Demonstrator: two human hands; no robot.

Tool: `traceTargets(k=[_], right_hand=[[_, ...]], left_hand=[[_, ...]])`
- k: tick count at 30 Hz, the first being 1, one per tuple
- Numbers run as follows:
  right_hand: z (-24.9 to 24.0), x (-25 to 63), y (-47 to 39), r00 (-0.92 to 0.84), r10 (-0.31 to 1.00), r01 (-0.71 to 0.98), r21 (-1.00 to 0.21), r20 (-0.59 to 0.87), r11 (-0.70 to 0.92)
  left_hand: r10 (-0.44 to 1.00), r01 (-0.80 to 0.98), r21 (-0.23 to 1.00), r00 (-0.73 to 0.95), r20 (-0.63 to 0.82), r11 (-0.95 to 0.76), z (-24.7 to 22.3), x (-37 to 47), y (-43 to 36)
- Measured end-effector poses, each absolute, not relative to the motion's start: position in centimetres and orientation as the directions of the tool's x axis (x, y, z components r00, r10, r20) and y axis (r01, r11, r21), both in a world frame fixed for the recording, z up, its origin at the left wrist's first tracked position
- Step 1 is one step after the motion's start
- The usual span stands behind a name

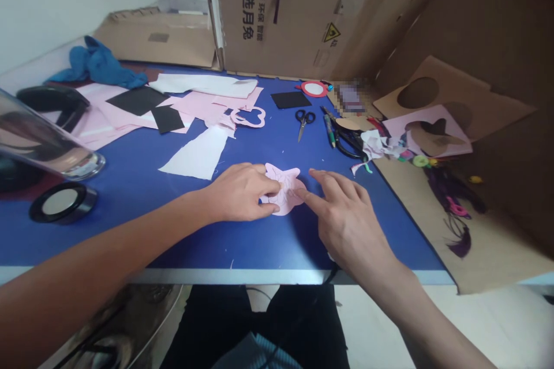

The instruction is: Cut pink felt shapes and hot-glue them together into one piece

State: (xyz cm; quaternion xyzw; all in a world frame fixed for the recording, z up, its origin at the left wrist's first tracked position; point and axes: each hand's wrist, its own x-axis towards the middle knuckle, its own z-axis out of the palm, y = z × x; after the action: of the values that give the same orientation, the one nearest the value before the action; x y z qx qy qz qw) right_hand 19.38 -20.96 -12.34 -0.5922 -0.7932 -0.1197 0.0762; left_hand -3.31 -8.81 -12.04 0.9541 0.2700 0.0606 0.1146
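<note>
A small pink paper cutout with a wavy outline and thin dark lines lies on the blue table in front of me. My left hand holds its left edge, with thumb and forefinger on the paper. From the other side, my right hand touches the cutout's right part with the thumb tip. The other right fingers are stretched out and apart from the paper. Beyond the cutout, black-handled scissors rest with their blades pointing toward me.
Pink paper sheets, black pieces and a white scrap lie at the left. A clear cup stands beside a round black object. Pens and paper scraps lie right; cardboard walls the back.
</note>
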Motion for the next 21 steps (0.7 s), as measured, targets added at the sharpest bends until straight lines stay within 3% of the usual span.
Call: traceTargets(k=[8, 21], right_hand=[[-12.7, 18.7, -20.8, -0.311, 0.933, 0.948, 0.132, 0.18, 0.29], [-12.5, 17.9, -21.0, -0.296, 0.941, 0.95, 0.153, 0.167, 0.272]], left_hand=[[0.523, 0.495, 0.249, 0.851, 0.054, -0.832, -12.3, -3.3, -8.7], [0.511, 0.483, 0.255, 0.858, 0.052, -0.838, -12.2, -3.3, -8.8]])
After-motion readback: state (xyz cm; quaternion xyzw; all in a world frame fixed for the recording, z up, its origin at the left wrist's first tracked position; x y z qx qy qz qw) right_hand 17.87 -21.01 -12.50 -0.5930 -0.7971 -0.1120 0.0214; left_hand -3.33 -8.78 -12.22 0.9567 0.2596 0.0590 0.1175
